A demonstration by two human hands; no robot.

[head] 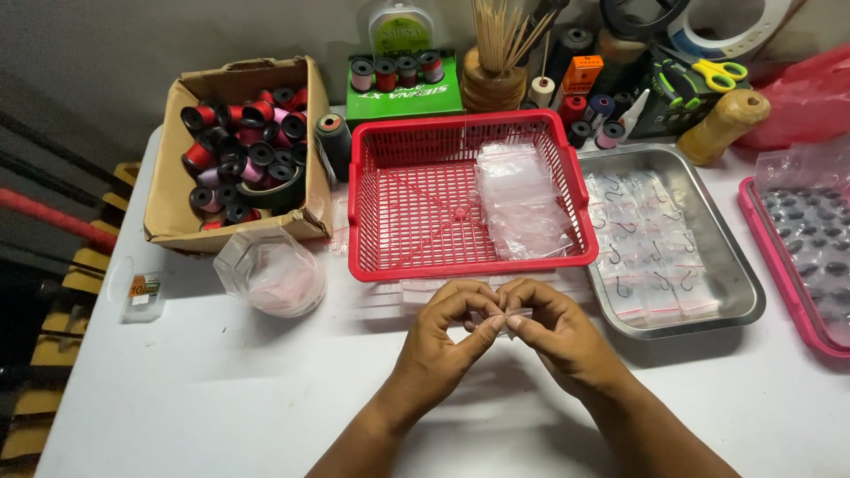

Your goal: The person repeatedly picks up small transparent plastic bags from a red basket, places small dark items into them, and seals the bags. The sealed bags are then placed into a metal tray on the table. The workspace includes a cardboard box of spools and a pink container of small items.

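My left hand (447,332) and my right hand (553,332) meet above the white table, just in front of a red plastic basket (416,265). Both pinch a small clear plastic bag (501,324) between thumbs and fingertips; what is inside it is too small to tell. The basket holds a pile of similar clear bags (522,204) at its right side. A steel tray (739,296) to the right carries several small bags with fish hooks in them.
A cardboard box (168,199) of thread spools stands at the back left, a clear jar (270,270) in front of it. A pink tray (770,257) of dark beads lies at the far right. Spools, a stick holder (494,84), scissors (717,73) and twine line the back.
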